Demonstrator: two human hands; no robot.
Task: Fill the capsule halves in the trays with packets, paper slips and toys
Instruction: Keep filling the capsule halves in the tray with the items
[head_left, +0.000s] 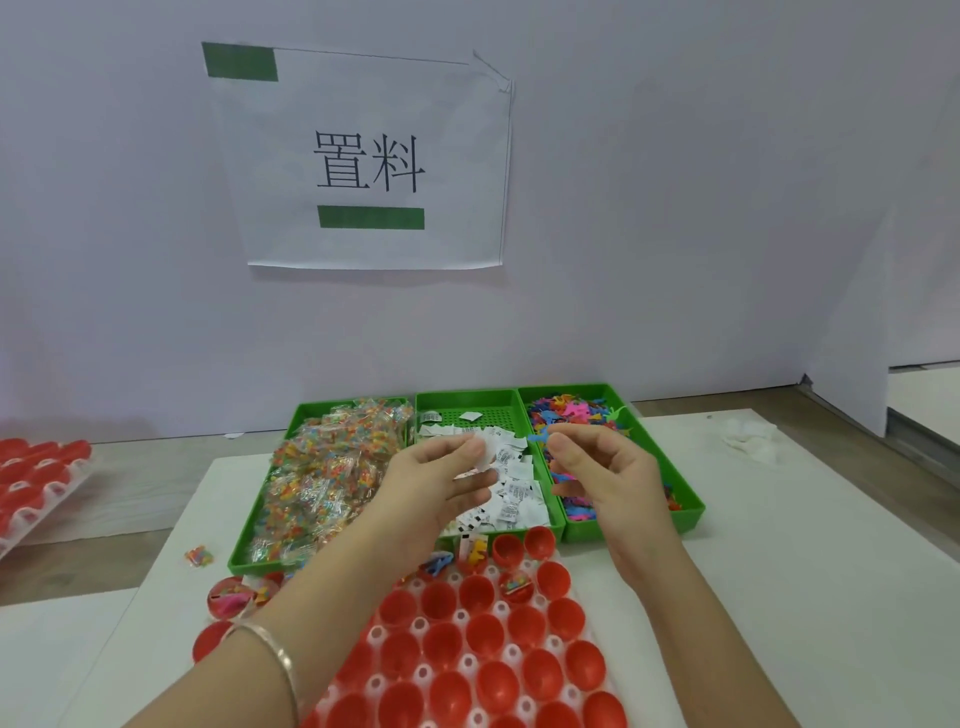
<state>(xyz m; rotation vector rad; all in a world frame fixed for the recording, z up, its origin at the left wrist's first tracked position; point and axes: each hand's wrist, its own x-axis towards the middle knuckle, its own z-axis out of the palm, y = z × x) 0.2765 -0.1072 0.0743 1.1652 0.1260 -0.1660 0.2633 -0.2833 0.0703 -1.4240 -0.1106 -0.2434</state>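
We stand at a hand-packing bench in a small workshop.
A printed sign (363, 161) is taped to the plain partition (675, 208) before us; beneath it three green bins (467, 397) hold sorted stock in bulk, and moulded trays (461, 616) of red capsule halves (441, 600) lie on the white table (779, 571).

Capsule tray (422, 673), near end off-frame.

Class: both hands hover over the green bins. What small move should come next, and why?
Probably lower both hands to an empty red capsule half and drop in their loads: the left hand pinches a paper slip, the right hand a blue toy, and most halves look empty.
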